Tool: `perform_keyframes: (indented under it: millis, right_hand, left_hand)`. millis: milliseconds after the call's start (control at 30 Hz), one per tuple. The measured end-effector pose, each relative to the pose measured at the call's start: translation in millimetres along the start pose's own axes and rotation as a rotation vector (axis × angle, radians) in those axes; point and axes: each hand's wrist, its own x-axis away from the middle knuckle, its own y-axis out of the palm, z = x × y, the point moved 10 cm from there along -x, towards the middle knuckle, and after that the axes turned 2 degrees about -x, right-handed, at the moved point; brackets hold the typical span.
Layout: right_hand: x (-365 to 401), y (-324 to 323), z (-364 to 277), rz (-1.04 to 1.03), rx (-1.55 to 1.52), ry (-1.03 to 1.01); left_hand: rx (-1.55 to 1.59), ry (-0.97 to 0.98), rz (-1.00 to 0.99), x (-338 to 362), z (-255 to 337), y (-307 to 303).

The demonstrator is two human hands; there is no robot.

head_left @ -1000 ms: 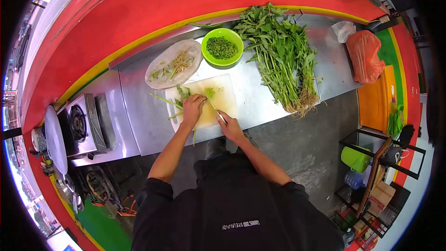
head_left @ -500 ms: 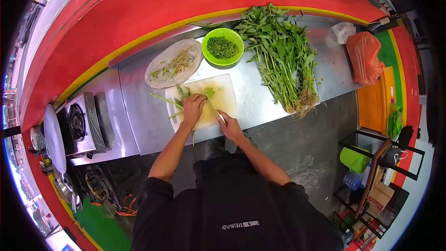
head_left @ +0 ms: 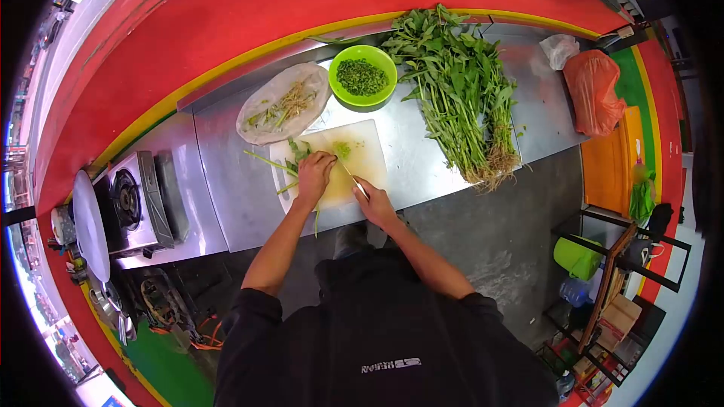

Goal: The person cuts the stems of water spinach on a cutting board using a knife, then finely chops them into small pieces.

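Note:
Leafy green stems (head_left: 265,160) lie across the left part of a white cutting board (head_left: 371,136), some poking past its edge. My left hand (head_left: 315,177) is closed over them, fingers curled. In my right hand (head_left: 375,203) is a knife (head_left: 357,184), gripped by its pale handle, its blade slanting toward the left fingertips. Finely chopped green bits (head_left: 343,150) sit on the board just beyond the blade. Behind the board stands a lime-green bowl (head_left: 391,84) with dark green chopped leaves inside.
A plastic bag (head_left: 253,133) with root trimmings lies left of the bowl. Long leafy greens with roots (head_left: 460,98) cover the counter to the right. Farther right is a red plastic bag (head_left: 592,94). A gas stove (head_left: 139,200) stands at far left.
The knife and both hands stay almost where they were over the board. Only a slight shift of the whole view shows.

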Motion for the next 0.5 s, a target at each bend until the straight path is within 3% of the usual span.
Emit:
perform_keyframes:
  millis: [167, 267, 433, 500]
  right_hand:
    - [-2.9, -2.4, -6.8, 0.022, 0.001, -0.032]
    - [-9.3, 1.6, -2.7, -0.039, 0.046, 0.05]
    - [-2.5, -2.7, -11.4, 0.066, -0.012, -0.137]
    - [1.0, -4.4, -8.7, 0.058, 0.001, -0.124]
  left_hand:
    - [-0.007, 0.005, -0.039, -1.1, -0.3, 1.4]
    - [-0.028, 0.041, -0.048, 3.0, 6.6, -0.7]
    - [-0.007, 0.018, -0.031, -1.6, 4.4, -0.3]
    - [-0.007, 0.025, -0.009, -3.2, 4.6, -0.4]
